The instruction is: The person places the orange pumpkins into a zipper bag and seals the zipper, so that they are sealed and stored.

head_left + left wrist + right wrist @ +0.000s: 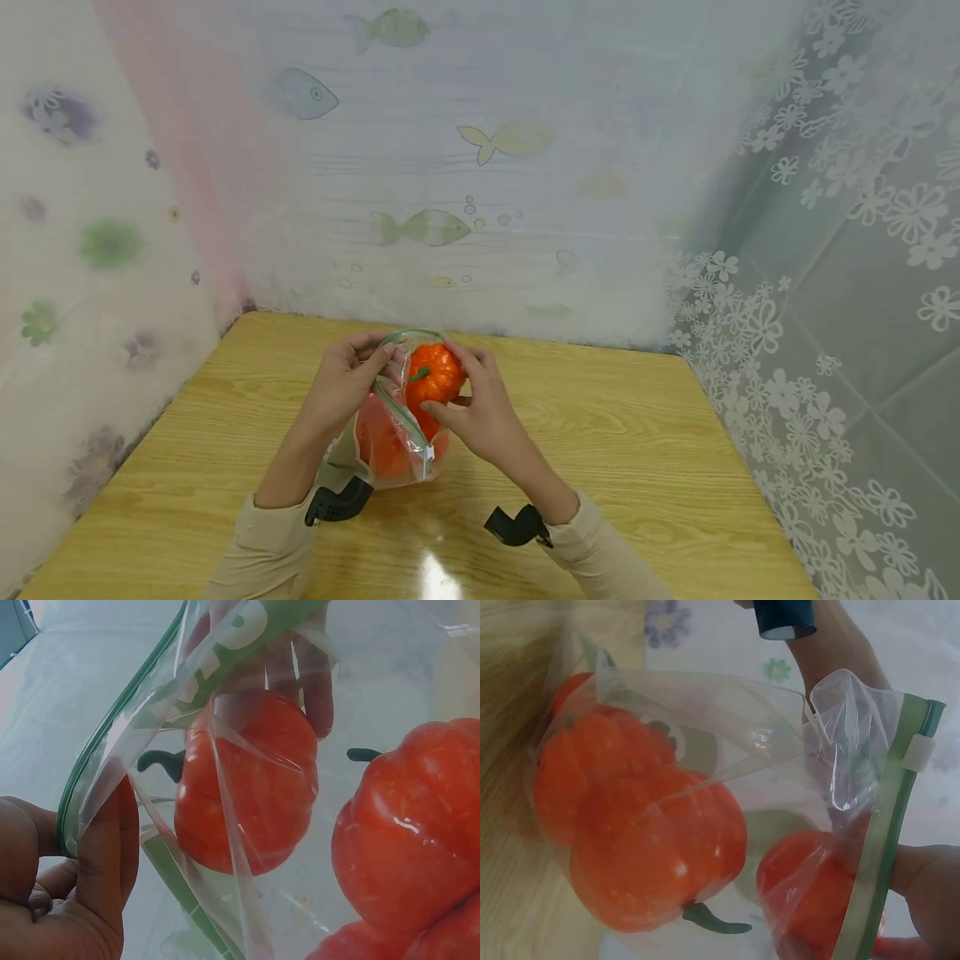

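Note:
A clear zip bag (390,471) with a green seal strip stands on the table, its mouth spread apart. My left hand (341,383) pinches the left rim of the bag between thumb and fingers. In my right hand (483,412) is a small glossy orange toy pumpkin (438,373) with a green stem, held at the bag's mouth. The left wrist view shows this pumpkin (251,799) behind the clear film, fingers along its far side. Several more orange pumpkins (660,847) lie in the bottom of the bag. A white slider (919,754) sits at one end of the strip.
The wood-grain table (615,450) runs back to a curtain (487,183) printed with fish. Flowered sheeting (112,250) hangs at the left, and a flower-patterned sheet (825,417) hangs at the right. Black wrist mounts (517,527) are on both forearms.

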Motion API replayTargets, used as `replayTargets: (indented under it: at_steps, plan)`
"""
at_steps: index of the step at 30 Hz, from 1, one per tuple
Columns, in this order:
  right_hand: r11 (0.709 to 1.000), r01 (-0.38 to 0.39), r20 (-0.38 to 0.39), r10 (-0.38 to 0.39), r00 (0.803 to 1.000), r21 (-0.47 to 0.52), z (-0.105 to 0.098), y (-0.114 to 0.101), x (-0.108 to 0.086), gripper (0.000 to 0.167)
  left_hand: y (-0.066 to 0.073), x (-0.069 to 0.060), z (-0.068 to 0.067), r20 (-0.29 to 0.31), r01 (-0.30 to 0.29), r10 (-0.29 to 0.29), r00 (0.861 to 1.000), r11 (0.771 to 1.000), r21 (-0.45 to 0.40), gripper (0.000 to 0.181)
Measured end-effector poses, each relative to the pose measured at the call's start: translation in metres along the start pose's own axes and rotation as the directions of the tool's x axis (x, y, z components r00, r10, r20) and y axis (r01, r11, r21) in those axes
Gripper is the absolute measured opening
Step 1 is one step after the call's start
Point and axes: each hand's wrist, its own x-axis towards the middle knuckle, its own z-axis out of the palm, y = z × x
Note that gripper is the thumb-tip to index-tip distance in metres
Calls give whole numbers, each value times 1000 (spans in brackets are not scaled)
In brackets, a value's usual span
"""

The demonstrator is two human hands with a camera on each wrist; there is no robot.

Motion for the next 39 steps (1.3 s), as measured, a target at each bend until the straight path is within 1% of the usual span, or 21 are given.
replayTargets:
  at_steps: [7, 10, 13, 16, 19, 23, 27, 31, 34, 37, 39]
  plan:
    - [998, -29, -21, 28, 999, -60, 5, -3, 3, 78, 2, 1, 0, 3, -1, 1, 1000, 1000, 24, 33]
    - [996, -50, -35, 47, 998, -70, 7, -5, 5, 79, 3, 2, 0, 4, -2, 2, 1000, 1000, 18, 33]
    - [996, -69, -40, 66, 997, -58, 9, -7, 5, 81, 4, 2, -1, -5, 10, -10, 1000, 1000, 22, 33]
    - [997, -66, -34, 65, 997, -36, 8, -8, 4, 81, 6, 2, -2, -20, 32, -32, 999, 999, 32, 33]
    - [1000, -30, -34, 29, 999, -6, 5, -7, 3, 76, 7, 1, -4, -35, 46, -45, 998, 998, 50, 32]
    - [998, 44, -61, -42, 997, 36, -4, -4, 1, 64, 10, 1, -7, -31, 45, -44, 999, 997, 61, 33]
    - [989, 119, -111, -109, 988, 87, -16, 0, 3, 47, 12, 1, -9, -20, 34, -33, 999, 997, 64, 33]
    - [977, 176, -138, -159, 978, 123, -30, 8, 14, 32, 13, 1, -10, -14, 18, -17, 1000, 998, 65, 33]
    - [973, 198, -110, -186, 976, 118, -38, 20, 26, 27, 13, 0, -11, 0, 5, -5, 1000, 998, 62, 32]
    - [971, 211, -26, -209, 977, 112, -42, 33, 38, 27, 12, 0, -12, 26, 2, -4, 1000, 998, 67, 31]
    - [968, 222, 43, -228, 973, 120, -42, 41, 43, 28, 11, -1, -13, 53, -5, 1, 999, 997, 79, 30]
